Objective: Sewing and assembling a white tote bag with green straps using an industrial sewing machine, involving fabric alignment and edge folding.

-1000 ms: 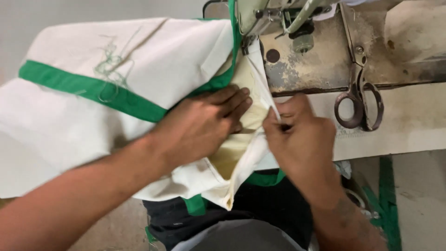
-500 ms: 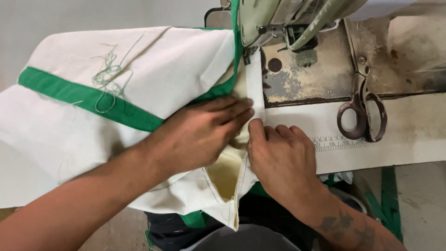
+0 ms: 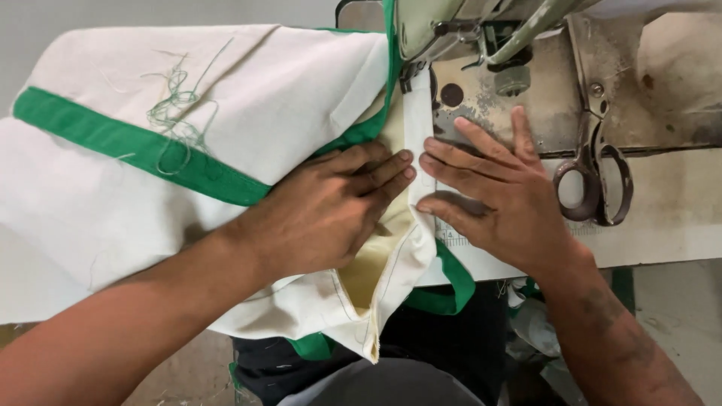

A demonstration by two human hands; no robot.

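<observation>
- Two hands are laid flat on the white cloth (image 3: 226,150), which is spread over the surface (image 3: 677,218) before the sewing machine (image 3: 466,37).
- The left hand (image 3: 331,210) is pressed on the cloth, fingers extended together.
- The right hand (image 3: 496,195) is spread wide beside the folded edge; nothing is gripped.
- Scissors (image 3: 594,177) are seen just right of it.
</observation>
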